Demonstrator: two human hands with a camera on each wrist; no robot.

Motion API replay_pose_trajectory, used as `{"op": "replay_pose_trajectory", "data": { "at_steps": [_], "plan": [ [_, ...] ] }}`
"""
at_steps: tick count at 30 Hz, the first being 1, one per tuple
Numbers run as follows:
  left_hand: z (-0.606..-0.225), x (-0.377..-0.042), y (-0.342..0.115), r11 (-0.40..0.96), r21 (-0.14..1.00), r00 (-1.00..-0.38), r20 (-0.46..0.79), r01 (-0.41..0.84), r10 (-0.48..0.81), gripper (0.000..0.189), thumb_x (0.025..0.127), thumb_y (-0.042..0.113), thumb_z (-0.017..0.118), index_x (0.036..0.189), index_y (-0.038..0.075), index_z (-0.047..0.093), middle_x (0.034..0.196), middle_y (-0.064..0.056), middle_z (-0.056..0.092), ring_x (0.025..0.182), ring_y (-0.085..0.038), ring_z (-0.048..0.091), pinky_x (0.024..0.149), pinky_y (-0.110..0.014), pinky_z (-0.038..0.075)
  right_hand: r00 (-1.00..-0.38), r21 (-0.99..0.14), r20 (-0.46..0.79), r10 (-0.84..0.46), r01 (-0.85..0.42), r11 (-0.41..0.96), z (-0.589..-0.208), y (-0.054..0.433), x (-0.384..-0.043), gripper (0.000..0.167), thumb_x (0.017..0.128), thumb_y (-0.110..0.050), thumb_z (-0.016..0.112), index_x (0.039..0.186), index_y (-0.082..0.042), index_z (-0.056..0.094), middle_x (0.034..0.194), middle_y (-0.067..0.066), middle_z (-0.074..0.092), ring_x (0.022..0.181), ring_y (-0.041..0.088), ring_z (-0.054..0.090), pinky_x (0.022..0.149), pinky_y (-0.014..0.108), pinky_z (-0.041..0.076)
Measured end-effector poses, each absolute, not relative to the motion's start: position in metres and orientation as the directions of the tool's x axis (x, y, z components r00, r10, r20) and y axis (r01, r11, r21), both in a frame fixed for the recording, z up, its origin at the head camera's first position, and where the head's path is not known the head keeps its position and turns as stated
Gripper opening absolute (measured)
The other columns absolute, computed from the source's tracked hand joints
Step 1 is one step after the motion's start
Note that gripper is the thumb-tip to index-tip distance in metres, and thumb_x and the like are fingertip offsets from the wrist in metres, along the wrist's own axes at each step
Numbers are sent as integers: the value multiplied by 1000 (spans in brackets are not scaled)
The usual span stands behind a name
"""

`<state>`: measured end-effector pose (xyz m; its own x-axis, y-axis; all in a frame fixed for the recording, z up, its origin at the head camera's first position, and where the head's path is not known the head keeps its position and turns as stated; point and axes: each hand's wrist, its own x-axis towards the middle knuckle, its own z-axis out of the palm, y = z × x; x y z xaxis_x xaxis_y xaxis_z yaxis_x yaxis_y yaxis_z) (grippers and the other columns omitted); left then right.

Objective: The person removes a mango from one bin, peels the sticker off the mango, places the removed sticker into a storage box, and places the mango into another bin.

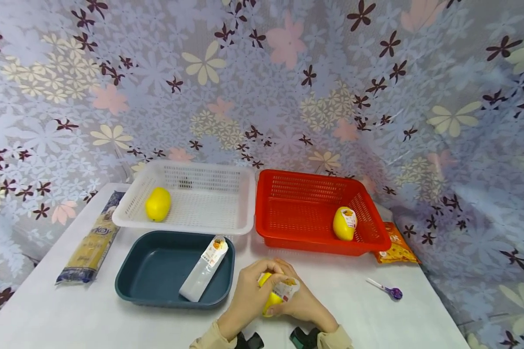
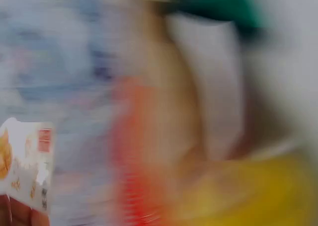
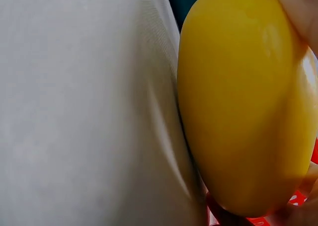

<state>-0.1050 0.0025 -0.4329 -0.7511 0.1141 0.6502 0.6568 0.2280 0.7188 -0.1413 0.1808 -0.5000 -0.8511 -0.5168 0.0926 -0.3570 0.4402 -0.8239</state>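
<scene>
Near the table's front, my left hand [image 1: 247,292] and right hand [image 1: 303,300] meet around a yellow oval fruit [image 1: 266,303]. The left fingers curl over its top; the right thumb lies against its lower end. Between the hands, a white printed label [image 1: 288,289] overlaps the fruit and its edge stands out. The left wrist view is mostly blurred, with the label [image 2: 30,161] at its left edge above some fingertips. In the right wrist view the fruit [image 3: 243,107] is smooth and glossy, with fingers at its top right and bottom.
A white basket [image 1: 124,213] and red basket [image 1: 284,237] each hold a yellow fruit. The dark blue tray [image 1: 157,266] contains a labelled white pack [image 1: 201,278]. A pasta bag [image 1: 89,249] lies left; an orange snack bag [image 1: 397,247] and lollipop [image 1: 393,293] lie right.
</scene>
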Motion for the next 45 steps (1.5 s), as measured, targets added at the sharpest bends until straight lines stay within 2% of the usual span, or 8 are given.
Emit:
{"op": "replay_pose_trajectory", "data": {
  "at_steps": [5,11,16,22,30,35,38,45],
  "plan": [
    [-392,-98,-32,149,652,-658,753,744,-10,12,81,-4,70,88,4,65,81,-8,66,80,-13,62,81,-22,52,-885,-810,41,-464,-301,503,-497,182,-139,104,60,-36,92,146,-16,37,155,15,30,139,38,34,109,64,28],
    [-386,-103,-65,210,811,-806,578,547,-132,9,84,-2,69,88,5,64,84,-6,66,82,-2,63,79,-16,52,-895,-819,1,-446,-257,513,-496,180,-136,107,59,-37,92,147,-16,34,157,13,26,141,33,31,112,61,27],
    [-386,-106,-85,212,873,-859,477,439,-185,7,86,1,69,89,3,63,88,-8,66,84,-2,63,79,-17,52,-882,-828,-3,-472,-262,496,-495,176,-137,106,62,-36,91,148,-13,32,158,14,23,142,35,28,113,63,25],
    [-387,-111,-103,221,900,-873,424,376,-240,10,84,-4,69,89,-1,61,89,-11,64,81,-2,60,78,-16,51,-868,-817,-20,-496,-272,509,-493,177,-138,104,65,-35,89,149,-16,31,159,16,19,141,39,28,110,65,27],
    [-385,-114,-118,249,904,-891,401,348,-213,14,82,-9,68,92,-3,61,90,-11,63,79,-4,59,74,-16,50,-873,-810,-12,-488,-278,517,-490,176,-135,101,67,-36,88,149,-14,32,159,18,19,143,41,25,112,66,24],
    [-381,-114,-128,235,910,-885,396,342,-246,15,82,-12,68,93,-4,61,89,1,62,77,-4,58,73,-16,50,-895,-788,79,-439,-326,522,-483,175,-134,82,79,-31,79,147,-10,38,156,18,28,143,42,26,110,68,23],
    [-380,-113,-131,229,912,-880,394,340,-265,14,82,-10,69,93,-4,62,87,8,61,77,-4,58,72,-16,50,-902,-784,155,-402,-360,506,-474,171,-134,72,83,-28,75,145,-12,42,153,12,37,138,40,35,107,67,29],
    [-379,-113,-135,227,916,-879,387,331,-280,14,82,-7,70,94,-4,63,84,8,61,75,-5,56,70,-16,49,-850,-783,329,-412,-490,384,-451,149,-136,50,87,-15,70,135,-19,53,126,6,62,108,22,57,93,37,49]
  ]
}}
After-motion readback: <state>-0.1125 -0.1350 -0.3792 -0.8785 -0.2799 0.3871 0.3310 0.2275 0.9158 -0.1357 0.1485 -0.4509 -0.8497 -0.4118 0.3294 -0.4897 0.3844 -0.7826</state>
